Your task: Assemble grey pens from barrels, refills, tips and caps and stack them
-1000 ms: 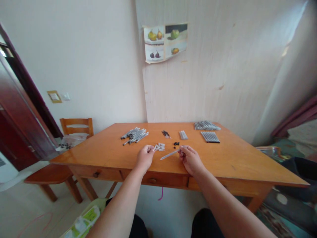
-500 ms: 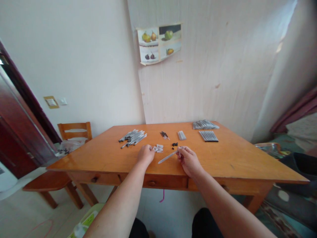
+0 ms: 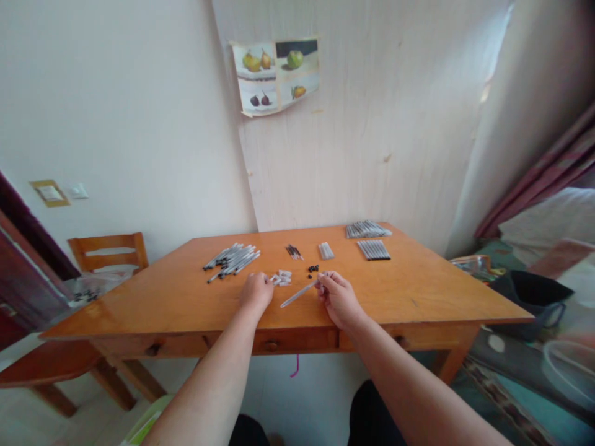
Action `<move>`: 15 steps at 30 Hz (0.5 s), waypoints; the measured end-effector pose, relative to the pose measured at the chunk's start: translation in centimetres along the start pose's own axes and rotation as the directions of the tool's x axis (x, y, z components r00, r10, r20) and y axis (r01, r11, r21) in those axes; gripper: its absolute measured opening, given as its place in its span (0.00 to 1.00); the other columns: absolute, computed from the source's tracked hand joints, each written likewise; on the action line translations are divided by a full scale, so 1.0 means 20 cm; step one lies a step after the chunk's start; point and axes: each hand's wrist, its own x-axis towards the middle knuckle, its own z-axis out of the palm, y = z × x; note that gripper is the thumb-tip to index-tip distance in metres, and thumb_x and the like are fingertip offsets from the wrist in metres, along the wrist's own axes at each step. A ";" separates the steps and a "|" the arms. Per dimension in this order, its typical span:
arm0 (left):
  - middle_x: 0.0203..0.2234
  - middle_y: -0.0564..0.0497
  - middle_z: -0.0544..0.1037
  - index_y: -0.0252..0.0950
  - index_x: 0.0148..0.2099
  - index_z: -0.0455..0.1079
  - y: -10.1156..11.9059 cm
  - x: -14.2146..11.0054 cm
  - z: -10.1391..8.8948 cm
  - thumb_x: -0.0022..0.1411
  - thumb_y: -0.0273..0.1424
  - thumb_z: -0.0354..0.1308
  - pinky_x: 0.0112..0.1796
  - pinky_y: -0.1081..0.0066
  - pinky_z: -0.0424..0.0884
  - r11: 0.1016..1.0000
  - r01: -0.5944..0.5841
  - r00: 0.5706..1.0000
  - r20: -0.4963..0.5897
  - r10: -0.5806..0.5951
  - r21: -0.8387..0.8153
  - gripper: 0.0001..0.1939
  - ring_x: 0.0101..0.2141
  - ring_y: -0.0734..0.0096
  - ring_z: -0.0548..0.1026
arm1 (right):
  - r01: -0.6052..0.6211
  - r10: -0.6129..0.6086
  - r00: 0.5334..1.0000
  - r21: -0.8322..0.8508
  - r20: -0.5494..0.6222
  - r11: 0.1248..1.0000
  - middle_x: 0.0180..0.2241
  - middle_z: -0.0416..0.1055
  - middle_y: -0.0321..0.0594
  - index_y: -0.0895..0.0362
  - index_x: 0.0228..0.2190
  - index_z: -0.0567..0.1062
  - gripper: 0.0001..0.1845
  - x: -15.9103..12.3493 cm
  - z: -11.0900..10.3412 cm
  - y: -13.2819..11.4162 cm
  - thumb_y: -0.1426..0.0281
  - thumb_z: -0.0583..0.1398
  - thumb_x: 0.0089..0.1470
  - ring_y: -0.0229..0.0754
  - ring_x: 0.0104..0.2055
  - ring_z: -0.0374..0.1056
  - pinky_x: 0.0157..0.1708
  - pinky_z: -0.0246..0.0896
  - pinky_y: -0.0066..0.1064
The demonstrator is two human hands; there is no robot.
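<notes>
My right hand (image 3: 338, 297) pinches a clear pen barrel (image 3: 297, 295), which slants down to the left over the table. My left hand (image 3: 257, 291) is closed at the left edge of a small heap of whitish translucent pen caps (image 3: 282, 278); what its fingertips hold, if anything, is too small to make out. Just beyond my right hand lie several small black plugs (image 3: 313, 269). Farther back are a few thin dark-and-clear refills (image 3: 294, 251) and a row of clear barrels (image 3: 326, 251).
Many black-tipped pens (image 3: 232, 260) lie heaped on the left of the wooden table (image 3: 395, 297). At the back right are a neat row of pens (image 3: 374, 250) and a larger stack (image 3: 368, 230). A wooden chair (image 3: 109, 251) stands left, a black bin (image 3: 530, 291) right.
The camera view has swung to the right, so everything sits farther left in the picture. Both hands stay almost still against the table, the right one keeping the pen barrel.
</notes>
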 end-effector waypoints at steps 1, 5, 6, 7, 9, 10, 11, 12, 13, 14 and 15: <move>0.39 0.39 0.77 0.37 0.36 0.76 0.00 0.00 0.00 0.62 0.35 0.51 0.36 0.67 0.66 1.000 0.000 1.000 0.000 0.000 0.006 0.13 0.39 0.57 0.75 | 0.004 -0.004 1.000 -0.001 -0.003 1.000 0.22 0.64 0.33 0.55 0.22 0.65 0.18 0.00 0.00 0.00 0.57 0.66 0.44 0.33 0.22 0.54 0.21 0.47 0.27; 0.40 0.39 0.77 0.37 0.38 0.76 -0.01 0.01 0.01 0.62 0.32 0.50 0.37 0.66 0.66 1.000 0.003 1.000 -0.003 -0.003 0.014 0.13 0.41 0.57 0.75 | 0.017 -0.017 1.000 -0.007 -0.004 1.000 0.22 0.63 0.33 0.55 0.23 0.65 0.18 0.00 0.00 0.01 0.57 0.66 0.45 0.33 0.22 0.55 0.21 0.47 0.28; 0.41 0.39 0.77 0.36 0.38 0.76 -0.01 0.01 0.01 0.62 0.32 0.50 0.37 0.66 0.66 1.000 0.007 1.000 -0.004 -0.007 0.012 0.13 0.41 0.56 0.75 | 0.017 -0.017 1.000 -0.005 -0.004 1.000 0.22 0.63 0.33 0.55 0.22 0.65 0.18 0.00 0.00 0.01 0.57 0.66 0.45 0.33 0.22 0.55 0.21 0.47 0.28; 0.41 0.38 0.76 0.36 0.39 0.76 -0.02 0.01 0.02 0.62 0.32 0.50 0.38 0.66 0.66 1.000 0.013 1.000 -0.006 -0.013 0.008 0.13 0.41 0.56 0.75 | 0.017 -0.017 1.000 0.000 -0.005 1.000 0.22 0.63 0.33 0.55 0.22 0.65 0.19 0.00 0.00 0.01 0.57 0.66 0.45 0.33 0.22 0.55 0.21 0.47 0.28; 0.42 0.37 0.76 0.35 0.40 0.75 -0.02 0.00 0.01 0.63 0.31 0.49 0.38 0.65 0.66 1.000 0.029 1.000 -0.009 -0.029 -0.006 0.13 0.42 0.55 0.75 | 0.016 -0.016 1.000 0.016 -0.010 1.000 0.21 0.64 0.33 0.55 0.22 0.65 0.18 0.00 -0.01 0.01 0.58 0.66 0.45 0.33 0.21 0.55 0.21 0.47 0.28; 0.42 0.37 0.76 0.35 0.40 0.75 -0.02 0.00 0.01 0.63 0.30 0.48 0.38 0.65 0.66 0.999 0.037 0.999 -0.011 -0.037 -0.016 0.13 0.42 0.55 0.75 | 0.015 -0.014 1.000 0.025 -0.013 1.000 0.22 0.64 0.33 0.55 0.22 0.65 0.18 0.01 -0.01 0.01 0.58 0.66 0.45 0.33 0.21 0.55 0.21 0.47 0.28; 0.41 0.37 0.77 0.35 0.40 0.74 -0.02 0.00 0.01 0.63 0.30 0.48 0.38 0.65 0.66 0.999 0.041 0.999 -0.014 -0.042 -0.029 0.13 0.42 0.55 0.75 | 0.014 -0.014 1.000 0.034 -0.018 0.999 0.22 0.64 0.33 0.55 0.22 0.65 0.18 0.01 -0.01 0.01 0.59 0.66 0.45 0.32 0.21 0.55 0.21 0.47 0.27; 0.41 0.37 0.77 0.35 0.40 0.74 -0.02 -0.01 0.01 0.63 0.29 0.48 0.38 0.65 0.66 0.998 0.041 0.999 -0.017 -0.042 -0.046 0.13 0.41 0.55 0.75 | 0.013 -0.012 1.000 0.040 -0.020 0.999 0.22 0.65 0.33 0.55 0.23 0.65 0.18 0.01 -0.01 0.01 0.59 0.66 0.46 0.32 0.21 0.55 0.21 0.47 0.27; 0.40 0.37 0.77 0.35 0.40 0.73 -0.02 -0.02 0.00 0.63 0.29 0.47 0.38 0.65 0.66 0.997 0.037 0.999 -0.022 -0.039 -0.066 0.12 0.41 0.55 0.75 | 0.014 -0.013 1.000 0.042 -0.026 0.999 0.22 0.65 0.33 0.55 0.23 0.65 0.17 0.01 -0.01 0.02 0.59 0.66 0.46 0.32 0.21 0.55 0.21 0.47 0.27; 0.39 0.38 0.78 0.35 0.40 0.73 -0.02 -0.03 0.00 0.63 0.29 0.47 0.38 0.65 0.66 0.996 0.029 0.999 -0.027 -0.032 -0.090 0.12 0.41 0.56 0.75 | 0.018 -0.016 0.999 0.040 -0.032 0.999 0.22 0.65 0.33 0.55 0.23 0.65 0.17 0.01 -0.01 0.02 0.59 0.66 0.46 0.32 0.21 0.55 0.21 0.47 0.27; 0.38 0.39 0.78 0.36 0.40 0.72 -0.03 -0.04 -0.01 0.64 0.29 0.47 0.39 0.66 0.66 0.993 0.018 0.999 -0.034 -0.023 -0.117 0.12 0.41 0.56 0.75 | 0.024 -0.023 0.999 0.035 -0.041 0.999 0.22 0.65 0.33 0.55 0.23 0.65 0.17 0.01 -0.01 0.02 0.59 0.66 0.46 0.33 0.21 0.55 0.21 0.47 0.27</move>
